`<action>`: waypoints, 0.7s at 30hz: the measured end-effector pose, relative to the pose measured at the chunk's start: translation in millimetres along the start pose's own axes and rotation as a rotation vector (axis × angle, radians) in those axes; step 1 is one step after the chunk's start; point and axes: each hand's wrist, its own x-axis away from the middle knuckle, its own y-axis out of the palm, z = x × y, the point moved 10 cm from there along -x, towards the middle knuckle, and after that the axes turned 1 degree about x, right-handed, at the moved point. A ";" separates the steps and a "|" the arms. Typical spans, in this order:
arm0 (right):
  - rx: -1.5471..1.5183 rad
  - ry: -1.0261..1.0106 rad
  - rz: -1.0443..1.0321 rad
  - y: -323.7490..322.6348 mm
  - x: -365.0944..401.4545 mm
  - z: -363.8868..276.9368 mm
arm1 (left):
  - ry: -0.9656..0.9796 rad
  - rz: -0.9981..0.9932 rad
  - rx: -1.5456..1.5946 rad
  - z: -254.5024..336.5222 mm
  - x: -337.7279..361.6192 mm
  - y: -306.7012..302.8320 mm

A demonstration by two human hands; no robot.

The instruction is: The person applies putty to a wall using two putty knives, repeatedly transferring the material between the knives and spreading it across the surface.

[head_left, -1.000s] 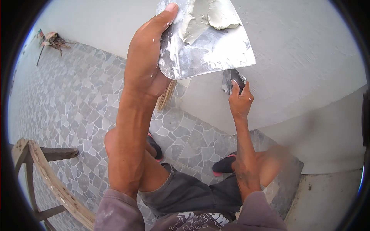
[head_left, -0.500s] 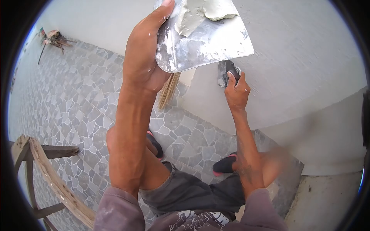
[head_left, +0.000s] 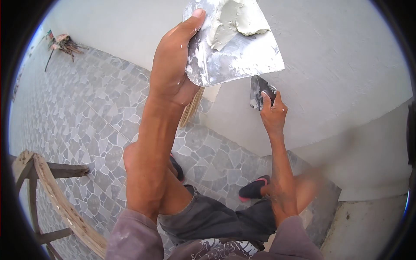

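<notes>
My left hand (head_left: 171, 65) is closed around the edge of a metal plastering plate (head_left: 242, 63), its thumb lying on the top face. A thick lump of pale putty (head_left: 253, 19) sits on that plate, and white smears cover much of the metal. Lower and to the right, my right hand (head_left: 274, 115) grips a putty knife (head_left: 255, 96) by its dark handle, thumb pressed on it. The knife's smeared blade lies against the grey wall (head_left: 338, 86), just below the plate's lower edge in this view.
Stone-patterned tiles (head_left: 108, 99) cover the floor under my feet. A wooden frame (head_left: 65, 203) stands at the lower left. Behind my left wrist a broom's bristles (head_left: 190, 110) show by the wall. A bundle of sticks (head_left: 65, 45) lies at the far left.
My right hand and the putty knife have moved down and slightly right along the wall. My left hand has shifted a little down and right with the plate and putty.
</notes>
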 end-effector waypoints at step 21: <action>0.065 -0.059 -0.021 34.1 -6.9 -29.4 | 0.077 0.074 -0.074 22.0 4.4 -6.0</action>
